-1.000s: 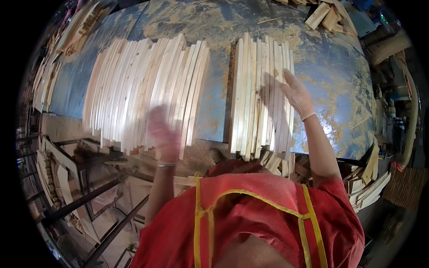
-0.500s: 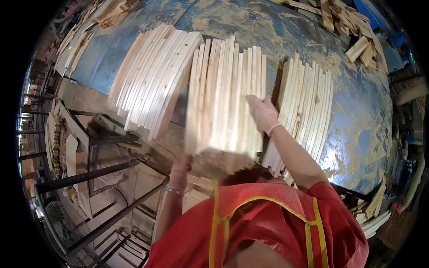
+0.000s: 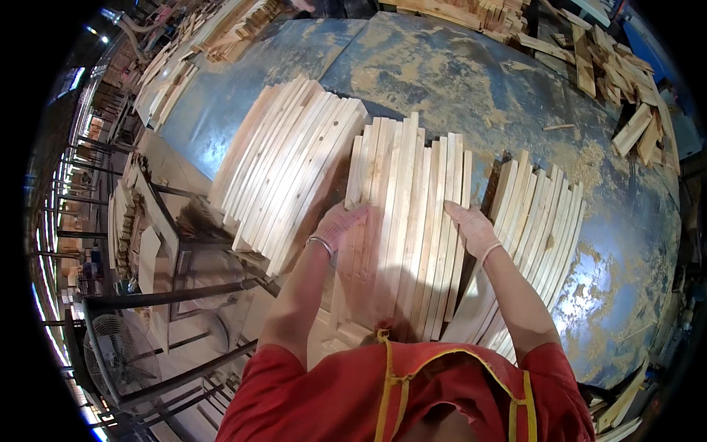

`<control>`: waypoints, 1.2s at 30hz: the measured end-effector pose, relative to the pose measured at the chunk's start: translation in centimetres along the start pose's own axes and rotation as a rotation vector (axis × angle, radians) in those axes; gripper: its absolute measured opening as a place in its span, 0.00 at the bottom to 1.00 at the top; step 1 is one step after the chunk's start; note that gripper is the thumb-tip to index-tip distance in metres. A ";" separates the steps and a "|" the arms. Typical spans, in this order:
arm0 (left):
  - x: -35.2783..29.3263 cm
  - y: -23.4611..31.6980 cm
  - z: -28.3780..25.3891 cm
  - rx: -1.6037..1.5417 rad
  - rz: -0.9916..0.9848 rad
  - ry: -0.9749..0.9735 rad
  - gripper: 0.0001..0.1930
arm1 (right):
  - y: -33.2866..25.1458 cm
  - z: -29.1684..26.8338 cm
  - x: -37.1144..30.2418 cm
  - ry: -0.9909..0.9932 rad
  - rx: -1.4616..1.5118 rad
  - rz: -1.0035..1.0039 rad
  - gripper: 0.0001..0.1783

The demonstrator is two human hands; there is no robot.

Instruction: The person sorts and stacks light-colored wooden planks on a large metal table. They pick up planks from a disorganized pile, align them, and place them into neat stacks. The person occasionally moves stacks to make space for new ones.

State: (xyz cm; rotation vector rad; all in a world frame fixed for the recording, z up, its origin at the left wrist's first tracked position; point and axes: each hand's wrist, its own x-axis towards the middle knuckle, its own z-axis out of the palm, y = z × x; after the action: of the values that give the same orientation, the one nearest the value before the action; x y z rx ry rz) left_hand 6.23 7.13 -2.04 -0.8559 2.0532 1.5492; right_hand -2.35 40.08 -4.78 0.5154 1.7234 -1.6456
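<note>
A middle row of pale wooden strips [image 3: 409, 214] lies side by side on the blue table, its near ends reaching close to my body. My left hand [image 3: 342, 227], in a thin glove with a band at the wrist, presses on the row's left side, slightly blurred. Against its right side, my gloved right hand [image 3: 473, 230] rests with the thumb over the top edge. Between them the hands clasp the row. Another row of strips [image 3: 291, 166] with dark knots lies to the left, and a third row [image 3: 534, 228] is just right of my right hand.
Sawdust covers parts of the blue table [image 3: 456, 81]. Offcuts [image 3: 589, 62] are heaped at the far right, and more wood [image 3: 236, 37] is stacked at the far left. A metal frame [image 3: 177, 295] and a fan [image 3: 121, 350] stand at the lower left.
My left hand has moved from the row's near end up to its left side. My right hand stays on the right side. The whole view has shifted, with more of the far table showing.
</note>
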 end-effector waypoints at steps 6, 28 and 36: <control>-0.5 2.3 0.0 -0.215 0.134 0.012 0.33 | 0.4 -1.1 -0.2 -0.101 0.307 -0.062 0.53; -1.4 -8.5 -11.4 -0.296 0.307 -0.216 0.30 | 12.0 5.7 -11.2 -0.143 0.024 -0.525 0.44; -4.9 -5.2 -11.2 1.778 0.932 0.024 0.19 | 8.6 12.4 -15.0 0.234 -1.048 -0.472 0.53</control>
State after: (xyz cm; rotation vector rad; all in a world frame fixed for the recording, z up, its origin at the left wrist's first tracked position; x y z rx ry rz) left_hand 13.74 -3.47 0.78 0.8132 2.7406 -0.5039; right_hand 16.49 31.55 0.24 -0.2351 2.6928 -0.7231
